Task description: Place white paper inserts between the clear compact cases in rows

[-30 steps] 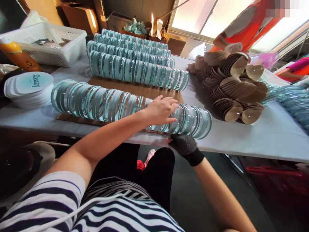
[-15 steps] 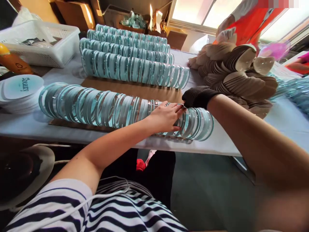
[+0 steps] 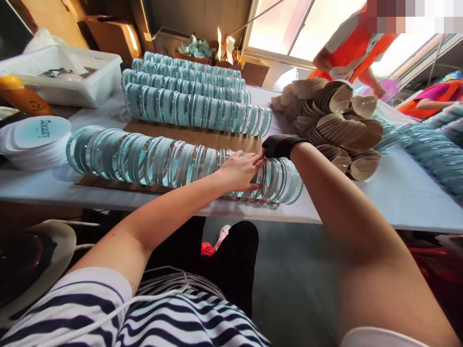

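Note:
A long row of round, clear glass pieces with bluish rims (image 3: 162, 161) stands on edge in front of me, like shallow lids or dishes. Over its right part my left hand (image 3: 240, 169) lies bare, its fingers spread and touching the rims. My right hand (image 3: 280, 146), in a black glove, is just beyond the left fingertips at the top of the row. Its fingers are curled in, and what they pinch, if anything, is hidden. Beneath the row lies a strip of brown cardboard (image 3: 108, 184).
Further back stand several more rows of glass pieces (image 3: 202, 113). Brown, cupped sheets (image 3: 333, 118) are piled at right. On the left are a stack of white discs (image 3: 36, 140), a white basket (image 3: 97, 86) and an orange bottle (image 3: 23, 96). A person in an orange vest (image 3: 347, 48) is at the back.
The view has shifted a little, showing more of the right side. Both hands stay at nearly the same place on the row. The person in the vest has changed posture.

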`<control>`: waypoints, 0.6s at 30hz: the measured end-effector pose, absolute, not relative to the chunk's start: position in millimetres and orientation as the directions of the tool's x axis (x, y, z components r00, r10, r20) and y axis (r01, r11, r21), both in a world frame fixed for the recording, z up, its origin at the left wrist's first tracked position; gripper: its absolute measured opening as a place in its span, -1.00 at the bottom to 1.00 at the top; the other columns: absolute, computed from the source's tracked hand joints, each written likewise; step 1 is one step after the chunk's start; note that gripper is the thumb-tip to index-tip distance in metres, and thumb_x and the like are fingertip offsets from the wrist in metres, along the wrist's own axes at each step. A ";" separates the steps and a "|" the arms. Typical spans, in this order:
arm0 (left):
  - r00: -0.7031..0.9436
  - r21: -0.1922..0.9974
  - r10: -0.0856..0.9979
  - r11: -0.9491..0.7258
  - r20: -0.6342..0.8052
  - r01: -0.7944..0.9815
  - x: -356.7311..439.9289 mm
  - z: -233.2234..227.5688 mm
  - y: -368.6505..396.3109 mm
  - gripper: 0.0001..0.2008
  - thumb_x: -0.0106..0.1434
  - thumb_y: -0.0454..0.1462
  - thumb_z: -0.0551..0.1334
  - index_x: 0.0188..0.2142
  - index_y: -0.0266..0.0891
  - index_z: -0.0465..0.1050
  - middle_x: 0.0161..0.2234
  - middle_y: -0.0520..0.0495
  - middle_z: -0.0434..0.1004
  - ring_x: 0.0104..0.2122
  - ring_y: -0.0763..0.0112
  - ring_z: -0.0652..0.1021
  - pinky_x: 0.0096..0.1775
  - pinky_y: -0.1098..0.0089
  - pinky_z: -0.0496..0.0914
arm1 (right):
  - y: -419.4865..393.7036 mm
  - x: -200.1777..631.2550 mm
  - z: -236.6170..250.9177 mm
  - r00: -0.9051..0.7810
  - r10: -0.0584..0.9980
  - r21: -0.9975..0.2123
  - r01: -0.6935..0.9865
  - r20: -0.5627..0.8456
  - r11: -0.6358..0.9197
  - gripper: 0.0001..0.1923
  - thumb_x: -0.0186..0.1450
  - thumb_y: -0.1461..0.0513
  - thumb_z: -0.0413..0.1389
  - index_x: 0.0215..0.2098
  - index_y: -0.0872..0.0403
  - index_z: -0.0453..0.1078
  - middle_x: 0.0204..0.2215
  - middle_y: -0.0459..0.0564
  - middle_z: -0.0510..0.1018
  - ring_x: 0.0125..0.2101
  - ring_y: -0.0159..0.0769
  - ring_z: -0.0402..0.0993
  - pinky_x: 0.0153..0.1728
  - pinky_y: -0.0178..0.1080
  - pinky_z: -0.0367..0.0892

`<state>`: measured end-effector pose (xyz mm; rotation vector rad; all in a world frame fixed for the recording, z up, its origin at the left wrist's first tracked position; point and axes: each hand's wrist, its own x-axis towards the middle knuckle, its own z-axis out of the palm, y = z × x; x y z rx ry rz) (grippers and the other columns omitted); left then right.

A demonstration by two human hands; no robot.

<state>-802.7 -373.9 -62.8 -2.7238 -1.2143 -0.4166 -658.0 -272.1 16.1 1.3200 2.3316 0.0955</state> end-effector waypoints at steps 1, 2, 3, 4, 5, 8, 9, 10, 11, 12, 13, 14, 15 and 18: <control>0.640 -0.016 0.704 -0.669 0.308 0.743 -803.0 -63.2 -373.4 -0.21 0.30 0.08 0.14 0.35 -0.35 0.07 0.33 -0.25 0.17 0.28 0.08 0.23 0.24 0.03 0.12 | -272.4 -666.7 17.0 -0.419 0.828 0.314 0.782 -0.373 0.538 -0.81 0.21 0.33 0.17 -0.24 0.32 0.54 -0.31 0.20 0.61 -0.32 -0.28 0.47 -0.23 -0.28 0.28; 0.642 -0.020 0.702 -0.670 0.310 0.742 -803.2 -63.5 -372.8 -0.21 0.29 0.09 0.14 0.35 -0.33 0.06 0.32 -0.24 0.18 0.29 0.08 0.23 0.23 0.03 0.13 | -272.6 -674.5 17.2 -0.401 0.831 0.354 0.768 -0.387 0.535 -0.80 0.20 0.34 0.18 -0.24 0.33 0.53 -0.28 0.25 0.60 -0.28 -0.20 0.49 -0.21 -0.21 0.30; 0.642 -0.018 0.701 -0.671 0.309 0.741 -803.5 -63.6 -372.2 -0.21 0.29 0.09 0.15 0.35 -0.31 0.06 0.32 -0.23 0.19 0.29 0.09 0.23 0.23 0.04 0.13 | -272.6 -680.6 16.8 -0.384 0.835 0.388 0.754 -0.394 0.529 -0.80 0.18 0.35 0.19 -0.23 0.33 0.53 -0.25 0.29 0.59 -0.24 -0.11 0.50 -0.18 -0.13 0.32; 0.643 -0.014 0.702 -0.672 0.306 0.740 -803.6 -63.5 -371.7 -0.21 0.29 0.09 0.15 0.36 -0.30 0.06 0.32 -0.23 0.20 0.28 0.10 0.23 0.23 0.05 0.13 | -272.0 -684.7 16.4 -0.374 0.841 0.414 0.745 -0.391 0.524 -0.80 0.17 0.36 0.19 -0.23 0.32 0.52 -0.24 0.31 0.59 -0.20 -0.03 0.50 -0.17 -0.07 0.33; 0.643 -0.009 0.704 -0.672 0.303 0.740 -803.8 -63.3 -371.3 -0.21 0.29 0.09 0.15 0.36 -0.29 0.06 0.31 -0.23 0.21 0.28 0.10 0.23 0.23 0.06 0.13 | -271.2 -686.0 16.1 -0.374 0.843 0.429 0.736 -0.388 0.524 -0.81 0.17 0.37 0.19 -0.24 0.30 0.52 -0.24 0.31 0.58 -0.18 0.01 0.50 -0.16 -0.02 0.32; 0.635 0.008 0.712 -0.667 0.299 0.745 -803.7 -62.1 -371.2 -0.21 0.28 0.08 0.15 0.35 -0.31 0.08 0.31 -0.25 0.21 0.27 0.08 0.24 0.24 0.07 0.12 | -273.1 -670.0 16.8 -0.417 0.831 0.422 0.721 -0.369 0.549 -0.84 0.23 0.32 0.16 -0.25 0.24 0.51 -0.25 0.23 0.59 -0.18 -0.06 0.50 -0.18 -0.11 0.28; 0.631 0.019 0.716 -0.665 0.300 0.746 -803.6 -61.8 -371.4 -0.22 0.29 0.07 0.15 0.35 -0.32 0.09 0.31 -0.25 0.21 0.27 0.08 0.24 0.24 0.07 0.11 | -278.1 -658.3 16.6 -0.443 0.829 0.405 0.726 -0.342 0.555 -0.83 0.26 0.28 0.14 -0.24 0.24 0.50 -0.26 0.21 0.59 -0.21 -0.13 0.50 -0.22 -0.17 0.24; 0.626 0.035 0.719 -0.665 0.302 0.746 -803.4 -61.5 -371.7 -0.23 0.29 0.07 0.14 0.34 -0.33 0.10 0.31 -0.25 0.21 0.27 0.08 0.25 0.24 0.07 0.11 | -286.6 -644.5 15.1 -0.469 0.834 0.391 0.737 -0.291 0.551 -0.80 0.29 0.24 0.12 -0.24 0.23 0.50 -0.28 0.19 0.59 -0.25 -0.19 0.49 -0.27 -0.23 0.18; 0.622 0.054 0.720 -0.666 0.306 0.744 -803.1 -61.4 -371.9 -0.25 0.30 0.06 0.13 0.34 -0.32 0.11 0.31 -0.23 0.21 0.26 0.09 0.25 0.24 0.07 0.10 | -298.9 -629.8 11.5 -0.489 0.844 0.378 0.755 -0.219 0.536 -0.77 0.32 0.20 0.09 -0.25 0.22 0.50 -0.30 0.16 0.59 -0.30 -0.25 0.48 -0.32 -0.26 0.12; 0.621 0.075 0.720 -0.669 0.310 0.739 -802.9 -61.5 -372.1 -0.27 0.30 0.05 0.12 0.33 -0.31 0.12 0.32 -0.21 0.21 0.26 0.11 0.25 0.24 0.07 0.09 | -314.9 -615.2 5.0 -0.503 0.854 0.363 0.777 -0.134 0.515 -0.74 0.33 0.17 0.06 -0.27 0.21 0.50 -0.33 0.14 0.59 -0.35 -0.31 0.46 -0.36 -0.28 0.06; 0.620 0.093 0.720 -0.672 0.311 0.734 -802.8 -61.7 -372.2 -0.28 0.31 0.05 0.11 0.33 -0.30 0.13 0.32 -0.20 0.20 0.26 0.12 0.25 0.25 0.07 0.09 | -333.8 -602.1 -5.1 -0.506 0.861 0.349 0.801 -0.042 0.487 -0.71 0.35 0.15 0.04 -0.30 0.20 0.50 -0.36 0.12 0.59 -0.41 -0.34 0.43 -0.40 -0.29 0.00; 0.621 0.109 0.720 -0.676 0.310 0.729 -802.9 -62.0 -372.1 -0.29 0.31 0.04 0.11 0.33 -0.30 0.12 0.32 -0.19 0.20 0.27 0.12 0.24 0.25 0.07 0.08 | -354.5 -591.3 -19.2 -0.501 0.865 0.332 0.822 0.037 0.462 -0.69 0.35 0.13 0.03 -0.33 0.18 0.49 -0.39 0.10 0.58 -0.46 -0.36 0.41 -0.43 -0.28 -0.04; 0.623 0.120 0.720 -0.678 0.305 0.725 -803.2 -62.2 -372.0 -0.29 0.32 0.03 0.11 0.33 -0.30 0.12 0.33 -0.19 0.19 0.27 0.12 0.24 0.25 0.07 0.07 | -375.9 -583.4 -37.1 -0.498 0.863 0.303 0.837 0.080 0.455 -0.67 0.36 0.12 0.01 -0.36 0.17 0.49 -0.43 0.09 0.58 -0.50 -0.37 0.38 -0.46 -0.28 -0.06; 0.633 0.144 0.726 -0.680 0.268 0.719 -805.2 -61.5 -371.0 -0.28 0.31 0.02 0.12 0.35 -0.29 0.09 0.34 -0.19 0.16 0.29 0.09 0.21 0.27 0.06 0.03 | -430.3 -577.1 -104.2 -0.466 0.869 0.234 0.874 0.164 0.425 -0.67 0.37 0.15 -0.02 -0.37 0.12 0.52 -0.48 0.07 0.59 -0.55 -0.33 0.39 -0.51 -0.25 -0.07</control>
